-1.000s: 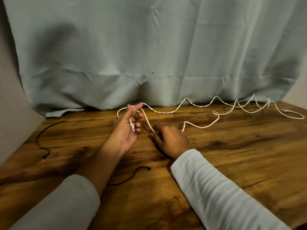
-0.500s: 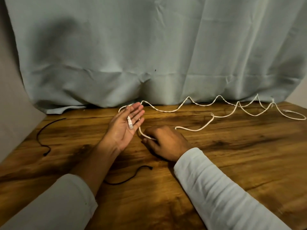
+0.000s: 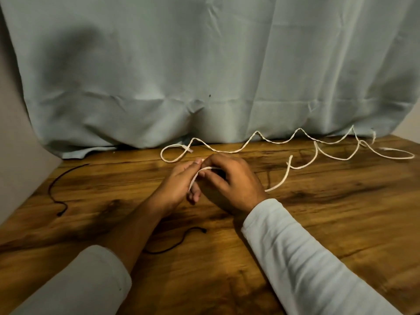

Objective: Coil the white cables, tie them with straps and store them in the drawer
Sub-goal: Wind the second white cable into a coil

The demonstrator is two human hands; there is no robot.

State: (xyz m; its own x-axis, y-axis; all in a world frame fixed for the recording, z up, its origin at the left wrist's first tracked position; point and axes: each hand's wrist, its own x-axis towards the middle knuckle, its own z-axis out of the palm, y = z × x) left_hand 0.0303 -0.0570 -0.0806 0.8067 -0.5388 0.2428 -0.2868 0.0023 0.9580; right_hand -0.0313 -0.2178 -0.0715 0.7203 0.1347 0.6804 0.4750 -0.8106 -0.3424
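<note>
Both hands are meeting mid-table (image 3: pixel 329 223), the left hand (image 3: pixel 176 186) touching the right hand (image 3: pixel 234 181), a bend of cable (image 3: pixel 276 143) lying between them. The rest of the cable is trailing right and behind, along the curtain (image 3: pixel 204 64). One strap (image 3: pixel 58 189) is lying far left; another strap (image 3: pixel 179 241) is lying before the hands, between the forearms.

A wooden table (image 3: pixel 341 223) stands against a pale blue-grey curtain (image 3: pixel 204 64).
</note>
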